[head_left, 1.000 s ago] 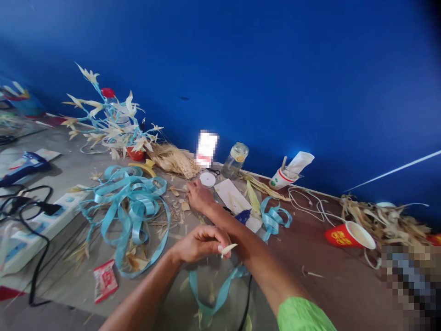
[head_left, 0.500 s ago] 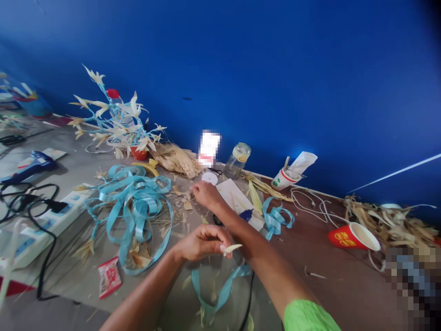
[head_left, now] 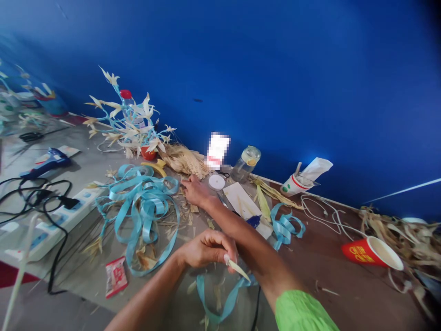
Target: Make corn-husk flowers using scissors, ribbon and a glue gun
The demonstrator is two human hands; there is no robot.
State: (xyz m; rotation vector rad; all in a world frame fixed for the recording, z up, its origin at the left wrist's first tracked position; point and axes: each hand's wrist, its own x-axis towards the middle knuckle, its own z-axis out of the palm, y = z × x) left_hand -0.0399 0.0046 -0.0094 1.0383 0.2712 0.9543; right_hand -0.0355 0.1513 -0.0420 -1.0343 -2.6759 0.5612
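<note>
My left hand (head_left: 210, 248) pinches a pale corn husk piece (head_left: 239, 269), pointed like a petal, between thumb and fingertips. Reaching across above it, my right hand (head_left: 195, 191) is low over dry husk scraps (head_left: 193, 208) on the table; its fingers are partly spread and I see nothing held in them. Just left of the right hand lies a heap of light blue ribbon (head_left: 148, 207). A white ribbon spool disc (head_left: 217, 182) is close on its right. Behind it rests a bundle of dry husk (head_left: 188, 161).
Husk flowers on blue stems (head_left: 134, 119) stand at the back left. A glue gun (head_left: 51, 161) and a power strip (head_left: 65, 227) with black cables lie left. A glass jar (head_left: 246, 163), a white cup (head_left: 294, 185) and a tipped red paper cup (head_left: 365, 253) are to the right.
My right hand has moved left and slightly down, toward the ribbon heap, its fingers opening. In my left hand the husk piece now tilts downward. The view has shifted slightly left.
</note>
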